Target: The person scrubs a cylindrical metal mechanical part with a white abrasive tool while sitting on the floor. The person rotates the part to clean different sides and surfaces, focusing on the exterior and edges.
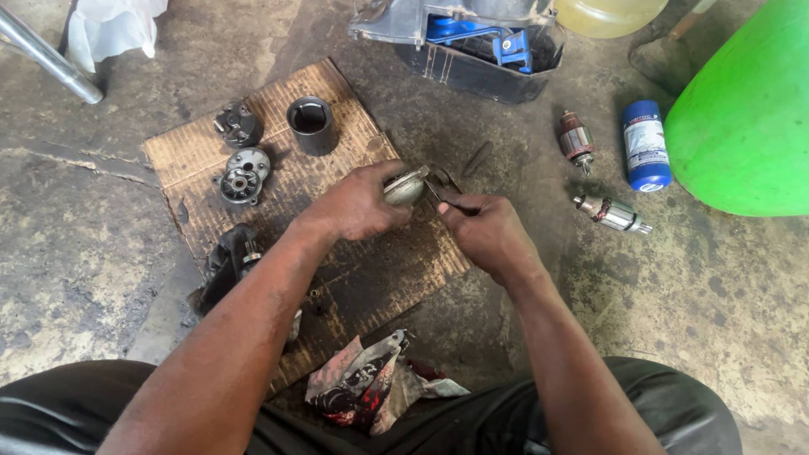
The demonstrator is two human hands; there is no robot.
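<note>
My left hand grips a small round metal cover above a sheet of cardboard. My right hand pinches a thin dark tool whose tip touches the cover's edge. On the cardboard lie a dark metal cylinder housing, a round grey end cap and a small dark brush holder part. A dark greasy part rests at the cardboard's left edge.
Two motor armatures and a blue spray can lie on the concrete floor at right, beside a big green container. A dirty rag sits near my knees. A dark tray with blue parts is at the top.
</note>
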